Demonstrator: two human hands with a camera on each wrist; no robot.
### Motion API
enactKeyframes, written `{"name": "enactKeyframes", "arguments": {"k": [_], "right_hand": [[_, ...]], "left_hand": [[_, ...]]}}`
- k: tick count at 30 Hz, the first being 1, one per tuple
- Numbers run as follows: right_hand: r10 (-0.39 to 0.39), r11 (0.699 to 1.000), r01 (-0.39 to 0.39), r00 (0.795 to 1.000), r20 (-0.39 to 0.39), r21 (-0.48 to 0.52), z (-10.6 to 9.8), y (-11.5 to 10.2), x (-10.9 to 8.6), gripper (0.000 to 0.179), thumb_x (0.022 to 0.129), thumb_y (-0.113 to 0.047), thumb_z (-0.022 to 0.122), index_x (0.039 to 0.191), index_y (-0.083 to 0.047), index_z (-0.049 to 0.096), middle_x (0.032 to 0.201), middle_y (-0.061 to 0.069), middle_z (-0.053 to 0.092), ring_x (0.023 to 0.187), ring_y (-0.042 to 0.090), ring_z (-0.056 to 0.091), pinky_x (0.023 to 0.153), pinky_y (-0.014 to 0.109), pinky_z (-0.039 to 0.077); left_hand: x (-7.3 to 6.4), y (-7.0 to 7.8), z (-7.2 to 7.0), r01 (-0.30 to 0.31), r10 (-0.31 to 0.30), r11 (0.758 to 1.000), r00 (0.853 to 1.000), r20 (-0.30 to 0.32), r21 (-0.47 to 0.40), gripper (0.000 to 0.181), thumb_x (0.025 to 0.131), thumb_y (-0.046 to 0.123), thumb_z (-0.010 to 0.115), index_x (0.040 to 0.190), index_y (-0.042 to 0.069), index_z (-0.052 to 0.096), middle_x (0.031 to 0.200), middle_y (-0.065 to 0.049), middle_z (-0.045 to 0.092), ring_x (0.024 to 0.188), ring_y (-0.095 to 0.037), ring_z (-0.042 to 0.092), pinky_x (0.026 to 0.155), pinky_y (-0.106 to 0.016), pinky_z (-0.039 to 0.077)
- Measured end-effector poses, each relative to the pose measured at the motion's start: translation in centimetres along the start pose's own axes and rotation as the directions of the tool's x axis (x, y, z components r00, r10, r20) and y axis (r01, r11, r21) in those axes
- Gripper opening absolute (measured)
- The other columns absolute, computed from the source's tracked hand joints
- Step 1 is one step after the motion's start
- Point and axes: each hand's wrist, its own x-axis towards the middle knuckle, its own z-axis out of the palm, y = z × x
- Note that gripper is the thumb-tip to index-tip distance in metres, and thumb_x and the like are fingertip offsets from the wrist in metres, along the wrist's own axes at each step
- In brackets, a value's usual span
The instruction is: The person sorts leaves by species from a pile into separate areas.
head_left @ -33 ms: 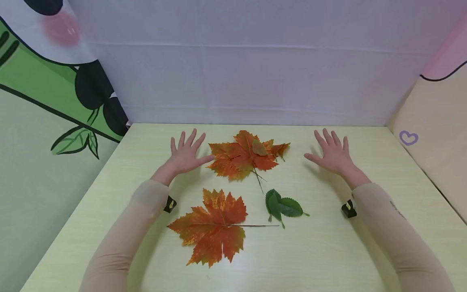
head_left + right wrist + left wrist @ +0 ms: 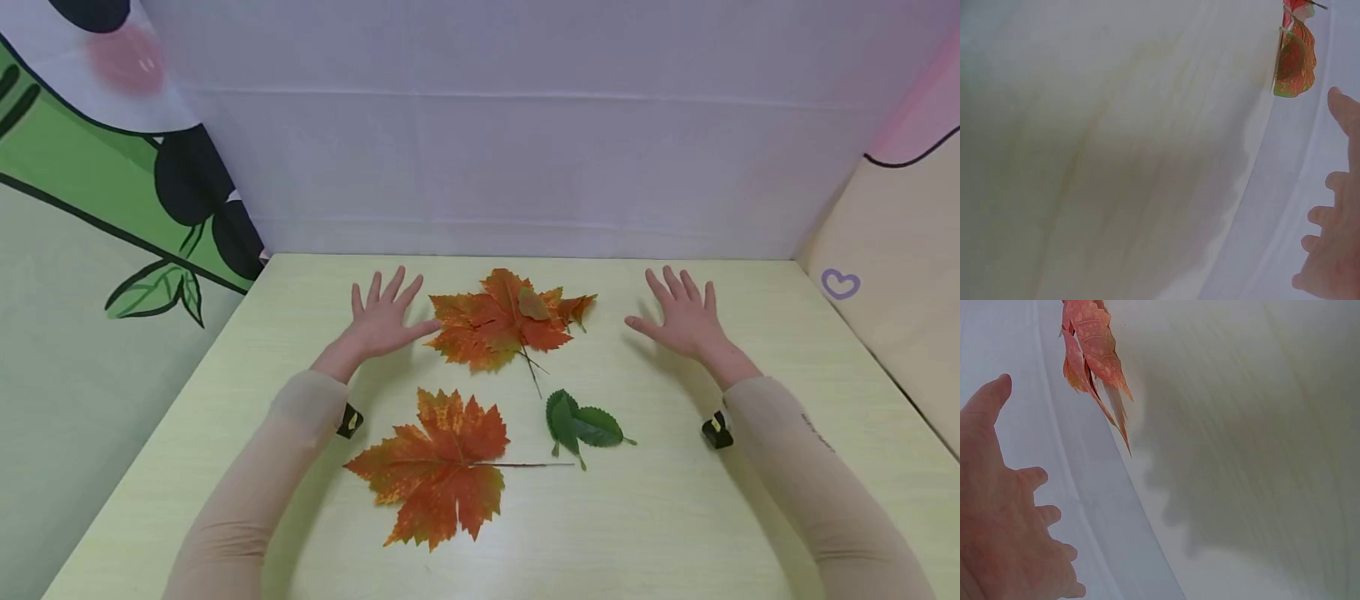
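My left hand hovers with spread fingers over the left of the table, its thumb tip overlapping the edge of a stack of orange-red maple leaves in the head view. A small brownish-green leaf lies on that stack. Off to the right, my right hand also has its fingers spread and holds nothing. Nearer me lies a single large maple leaf, its stem pointing right. Several green leaves overlap beside that stem. The left wrist view shows orange leaf tips beyond the thumb.
The pale wooden table ends at a lilac cloth backdrop. Printed panels stand at the left and right sides. A small black device is on the left wrist, another black device on the right.
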Motion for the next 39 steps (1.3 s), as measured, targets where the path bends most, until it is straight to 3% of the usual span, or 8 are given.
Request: {"name": "enactKeyframes", "arguments": {"k": [11, 19, 22, 26, 32, 39], "right_hand": [[-0.043, 0.999, 0.043, 0.999, -0.032, 0.01, -0.2, -0.4, -0.4, 0.086, 0.084, -0.063, 0.045, 0.146, -0.013, 0.013, 0.15, 0.02, 0.012, 0.136, 0.041, 0.006, 0.103, 0.061, -0.007], [-0.125, 0.989, 0.128, 0.991, -0.041, 0.079, -0.3, -1.5, -2.1, 0.071, 0.087, -0.053, 0.05, 0.138, -0.005, 0.037, 0.136, 0.021, 0.04, 0.125, 0.041, 0.035, 0.103, 0.057, 0.017], [-0.145, 0.982, 0.147, 0.989, -0.022, 0.123, -0.1, -2.0, -2.9, 0.067, 0.087, -0.053, 0.05, 0.134, -0.006, 0.042, 0.133, 0.019, 0.046, 0.121, 0.039, 0.04, 0.1, 0.054, 0.027], [-0.163, 0.972, 0.159, 0.987, 0.009, 0.171, 0.1, -2.9, -4.0, 0.063, 0.087, -0.053, 0.05, 0.13, -0.008, 0.047, 0.129, 0.016, 0.05, 0.116, 0.036, 0.047, 0.093, 0.052, 0.037], [-0.179, 0.963, 0.163, 0.982, 0.06, 0.213, 0.3, -4.2, -5.6, 0.053, 0.086, -0.051, 0.053, 0.12, -0.011, 0.057, 0.111, 0.006, 0.062, 0.102, 0.025, 0.057, 0.082, 0.045, 0.044], [-0.226, 0.936, 0.176, 0.965, 0.137, 0.304, 0.9, -5.5, -7.1, 0.044, 0.082, -0.051, 0.059, 0.107, -0.014, 0.062, 0.085, -0.008, 0.061, 0.08, 0.009, 0.056, 0.068, 0.028, 0.044]], "left_hand": [[0.1, -0.2, 0.0, -0.004, 0.003, 1.0, 1.0, -0.027, -0.009, 0.088, 0.081, 0.069, 0.041, 0.147, 0.021, 0.008, 0.153, -0.01, -0.003, 0.136, -0.042, -0.008, 0.101, -0.062, -0.011], [0.0, 1.5, -0.2, -0.027, 0.025, 0.996, 0.999, -0.032, -0.089, 0.084, 0.083, 0.063, 0.047, 0.145, 0.012, 0.02, 0.15, -0.015, 0.017, 0.137, -0.037, 0.012, 0.106, -0.057, 0.0], [0.1, 2.5, -0.3, -0.033, 0.03, 0.99, 0.999, -0.03, -0.137, 0.082, 0.084, 0.06, 0.048, 0.144, 0.01, 0.023, 0.147, -0.017, 0.024, 0.134, -0.037, 0.022, 0.107, -0.055, 0.012], [0.3, 3.6, -0.2, -0.006, 0.0, 0.976, 1.0, -0.028, -0.219, 0.078, 0.085, 0.055, 0.051, 0.142, 0.007, 0.028, 0.142, -0.019, 0.031, 0.127, -0.037, 0.034, 0.102, -0.053, 0.028], [0.8, 4.9, 0.9, 0.049, -0.06, 0.954, 0.998, -0.031, -0.297, 0.068, 0.087, 0.046, 0.055, 0.136, 0.002, 0.037, 0.135, -0.019, 0.042, 0.119, -0.035, 0.044, 0.097, -0.049, 0.036], [1.4, 6.0, 2.1, 0.141, -0.161, 0.892, 0.987, -0.011, -0.43, 0.06, 0.088, 0.035, 0.057, 0.132, -0.003, 0.04, 0.129, -0.019, 0.048, 0.111, -0.033, 0.05, 0.092, -0.044, 0.042]]}}
